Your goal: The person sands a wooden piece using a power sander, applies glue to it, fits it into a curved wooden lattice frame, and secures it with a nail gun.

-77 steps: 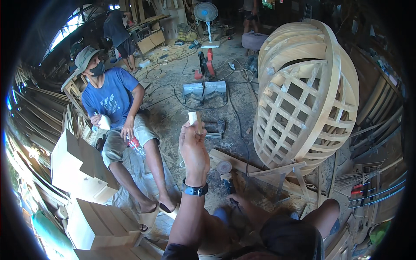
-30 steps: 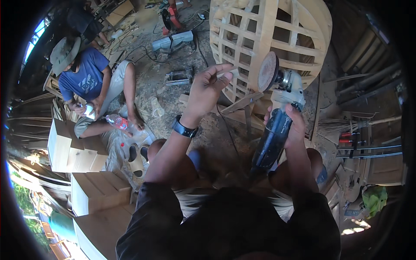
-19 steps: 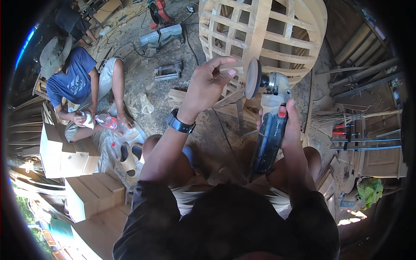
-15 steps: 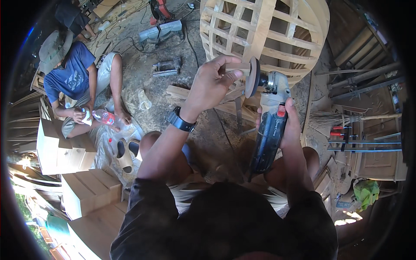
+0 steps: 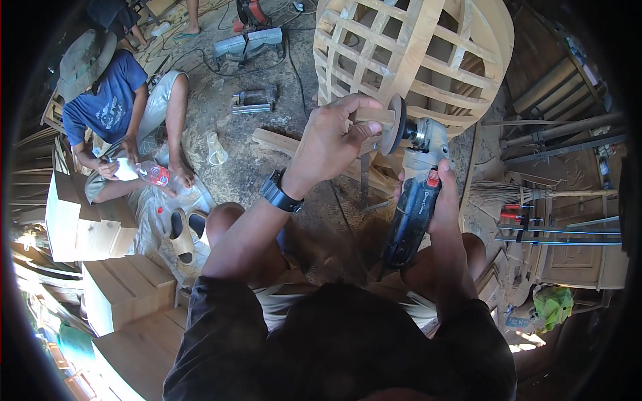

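Note:
My right hand (image 5: 443,194) is wrapped round the body of an angle grinder (image 5: 409,220), which is black with a red switch and a grey metal head. A round sanding disc (image 5: 396,125) sits on the grinder's head, facing left. Between the thumb and fingers of my left hand (image 5: 329,137) is a small wooden block (image 5: 374,117), its right end against or very close to the disc. A black watch (image 5: 281,192) is on my left wrist. Just beyond the hands stands a rounded wooden lattice frame (image 5: 408,53).
At the left a person (image 5: 107,100) in a blue shirt sits holding a clear bottle (image 5: 154,174). Sandals (image 5: 180,235) and wooden boxes (image 5: 127,287) are nearby. A mitre saw (image 5: 247,41) and a grey tool (image 5: 254,100) lie ahead. To the right are a broom (image 5: 508,194) and bar clamps (image 5: 562,237).
The view has shifted slightly. The disc has tilted, showing more of its sanding face, with the block still held at it. A leg has come into view at the top left.

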A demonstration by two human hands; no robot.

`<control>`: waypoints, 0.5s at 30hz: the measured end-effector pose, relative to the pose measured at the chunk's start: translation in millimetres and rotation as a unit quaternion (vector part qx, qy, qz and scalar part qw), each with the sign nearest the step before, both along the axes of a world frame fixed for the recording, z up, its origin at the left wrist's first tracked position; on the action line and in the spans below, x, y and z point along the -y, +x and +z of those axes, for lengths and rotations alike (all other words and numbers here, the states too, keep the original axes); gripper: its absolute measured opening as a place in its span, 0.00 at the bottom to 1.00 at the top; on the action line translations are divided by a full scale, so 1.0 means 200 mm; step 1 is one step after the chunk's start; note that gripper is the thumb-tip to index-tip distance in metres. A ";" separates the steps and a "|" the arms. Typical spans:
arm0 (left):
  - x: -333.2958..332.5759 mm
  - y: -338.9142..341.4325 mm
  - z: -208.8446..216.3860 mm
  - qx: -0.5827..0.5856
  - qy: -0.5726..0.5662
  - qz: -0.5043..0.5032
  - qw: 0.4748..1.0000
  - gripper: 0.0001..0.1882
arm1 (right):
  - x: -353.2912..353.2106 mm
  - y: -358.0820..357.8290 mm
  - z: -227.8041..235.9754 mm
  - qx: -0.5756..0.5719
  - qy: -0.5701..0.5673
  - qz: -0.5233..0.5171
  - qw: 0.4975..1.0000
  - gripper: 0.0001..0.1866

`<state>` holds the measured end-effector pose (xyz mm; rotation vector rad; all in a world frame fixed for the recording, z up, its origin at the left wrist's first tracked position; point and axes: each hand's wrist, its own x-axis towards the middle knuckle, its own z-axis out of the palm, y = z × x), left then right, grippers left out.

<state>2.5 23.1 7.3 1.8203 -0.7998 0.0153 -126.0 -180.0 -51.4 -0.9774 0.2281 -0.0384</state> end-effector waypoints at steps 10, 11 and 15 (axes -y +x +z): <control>-0.01 -0.01 -0.01 0.025 -0.012 -0.005 1.000 0.14 | 0.01 0.01 0.00 -0.015 -0.010 -0.003 1.000 0.38; -0.01 -0.01 -0.01 0.019 -0.010 -0.007 1.000 0.14 | 0.01 0.01 0.00 -0.015 -0.012 -0.002 1.000 0.38; 0.00 0.00 -0.06 -0.004 -0.013 -0.001 1.000 0.14 | 0.01 0.01 0.01 -0.019 -0.005 -0.013 1.000 0.38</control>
